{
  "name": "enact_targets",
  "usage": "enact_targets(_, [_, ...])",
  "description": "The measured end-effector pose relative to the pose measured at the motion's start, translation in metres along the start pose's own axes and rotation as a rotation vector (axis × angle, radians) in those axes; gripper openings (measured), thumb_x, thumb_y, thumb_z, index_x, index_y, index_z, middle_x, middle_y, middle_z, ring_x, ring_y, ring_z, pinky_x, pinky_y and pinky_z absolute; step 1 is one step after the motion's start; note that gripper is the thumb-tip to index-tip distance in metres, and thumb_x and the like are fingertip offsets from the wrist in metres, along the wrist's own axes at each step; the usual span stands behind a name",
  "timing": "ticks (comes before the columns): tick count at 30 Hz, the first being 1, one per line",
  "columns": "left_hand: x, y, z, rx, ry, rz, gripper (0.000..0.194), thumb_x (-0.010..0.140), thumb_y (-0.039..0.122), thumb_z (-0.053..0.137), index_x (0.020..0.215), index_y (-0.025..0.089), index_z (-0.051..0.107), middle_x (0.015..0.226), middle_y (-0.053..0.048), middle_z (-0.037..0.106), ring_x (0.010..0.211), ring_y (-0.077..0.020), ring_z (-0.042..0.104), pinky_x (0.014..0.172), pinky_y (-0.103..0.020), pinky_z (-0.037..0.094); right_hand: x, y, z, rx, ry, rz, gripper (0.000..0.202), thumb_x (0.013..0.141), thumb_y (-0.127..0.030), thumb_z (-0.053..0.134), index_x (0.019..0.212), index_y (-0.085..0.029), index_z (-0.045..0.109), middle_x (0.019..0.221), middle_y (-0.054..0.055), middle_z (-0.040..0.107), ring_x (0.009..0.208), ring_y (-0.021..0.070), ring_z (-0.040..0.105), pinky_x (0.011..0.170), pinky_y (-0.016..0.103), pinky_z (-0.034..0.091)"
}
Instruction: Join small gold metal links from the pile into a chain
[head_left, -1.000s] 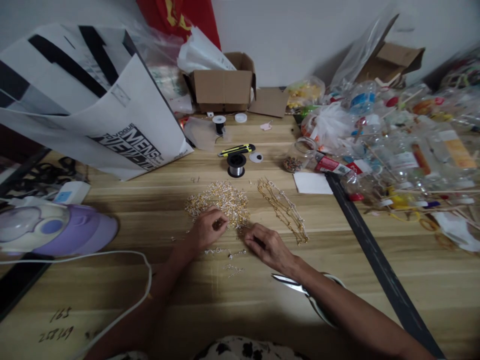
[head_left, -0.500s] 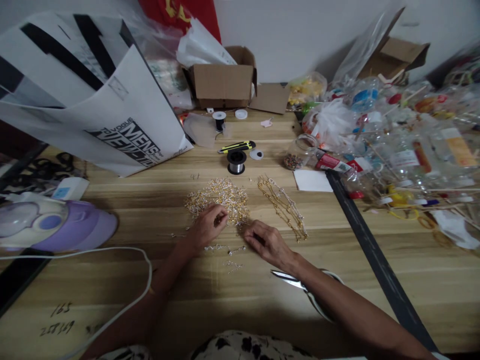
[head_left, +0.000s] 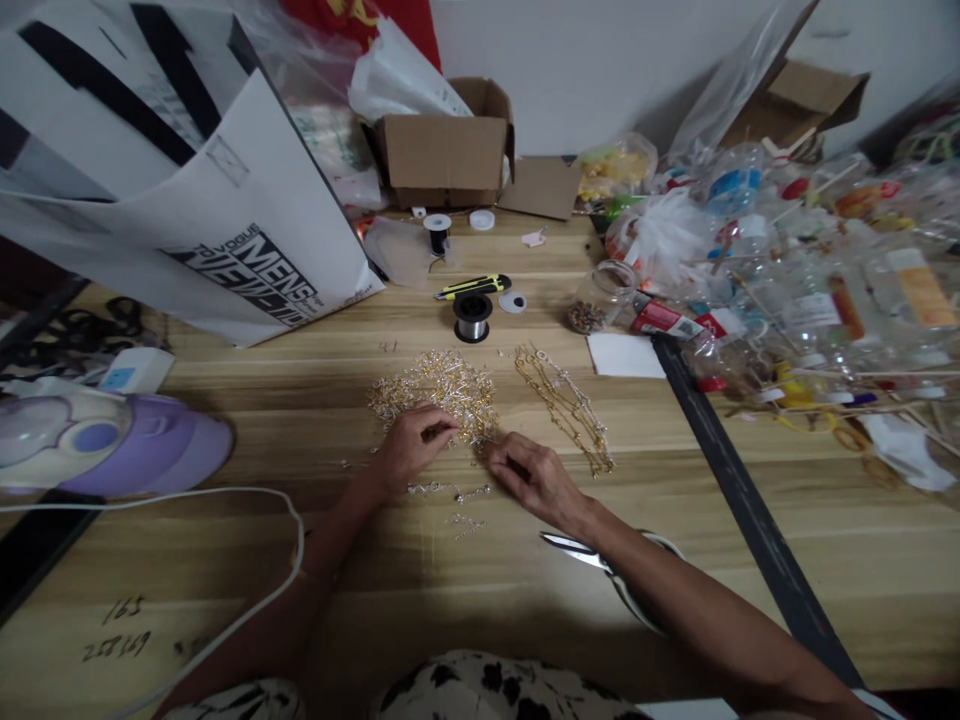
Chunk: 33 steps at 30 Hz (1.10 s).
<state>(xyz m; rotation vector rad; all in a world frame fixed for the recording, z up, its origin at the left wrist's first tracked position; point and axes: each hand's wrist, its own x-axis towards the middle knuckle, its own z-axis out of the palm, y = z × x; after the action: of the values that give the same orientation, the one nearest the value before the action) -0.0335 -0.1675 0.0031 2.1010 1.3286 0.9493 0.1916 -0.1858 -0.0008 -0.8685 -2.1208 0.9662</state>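
A loose pile of small gold and silver jewellery pieces [head_left: 442, 385] lies mid-table. My left hand [head_left: 415, 442] is at the pile's near edge, thumb and fingers pinched together; whatever they hold is too small to make out. Just right of it, my right hand [head_left: 536, 478] is closed too, its fingertips pressed together over the wood, and their contents cannot be seen. Between my wrists lies a short silver chain [head_left: 472, 492], with a finer chain piece [head_left: 466, 524] nearer me. Gold and silver beaded chains [head_left: 566, 410] are laid out to the right of the pile.
Scissors [head_left: 577, 550] lie partly under my right forearm. Beyond the pile are a wire spool [head_left: 472, 318] and a yellow-black utility knife [head_left: 472, 287]. A jar of beads [head_left: 600, 300] and plastic bottles [head_left: 810, 300] crowd the right. A purple device [head_left: 165, 440] and white cable [head_left: 300, 540] are left.
My left hand's thumb and fingers have drawn closer together and stretch slightly further right. My right hand stays almost in place. The view has shifted slightly.
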Motion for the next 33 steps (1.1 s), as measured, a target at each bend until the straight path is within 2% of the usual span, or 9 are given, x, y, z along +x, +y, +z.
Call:
enact_targets(17, [0.0019, -0.0021, -0.0073, -0.049, -0.023, -0.041, 0.015, 0.077, 0.011, 0.056, 0.081, 0.017, 0.069, 0.078, -0.004, 0.07, 0.073, -0.0156, 0.065, 0.069, -0.025, 0.05, 0.0014, 0.0006, -0.0024, 0.083, 0.103, 0.203, 0.01, 0.087, -0.02, 0.053, 0.077, -0.017, 0.057, 0.073, 0.002, 0.057, 0.066, 0.0131, 0.052, 0.06, 0.023, 0.038])
enact_targets(26, [0.0021, -0.0027, -0.0064, -0.082, -0.017, -0.057, 0.017, 0.076, 0.01, 0.054, 0.079, 0.017, 0.07, 0.08, -0.005, 0.072, 0.076, -0.0164, 0.067, 0.072, -0.027, 0.052, 0.0016, 0.002, -0.0022, 0.107, 0.1, 0.212, 0.011, 0.087, -0.022, 0.054, 0.077, -0.017, 0.057, 0.072, 0.001, 0.056, 0.065, 0.0131, 0.052, 0.058, 0.023, 0.038])
enact_targets(33, [0.0012, -0.0056, -0.0096, -0.12, 0.052, -0.066, 0.012, 0.078, 0.014, 0.058, 0.077, 0.017, 0.07, 0.082, -0.006, 0.073, 0.079, -0.0174, 0.068, 0.075, -0.029, 0.053, 0.0017, 0.001, -0.0021, 0.112, 0.099, 0.205, 0.011, 0.086, -0.022, 0.054, 0.077, -0.017, 0.057, 0.072, 0.001, 0.057, 0.064, 0.0128, 0.051, 0.057, 0.023, 0.038])
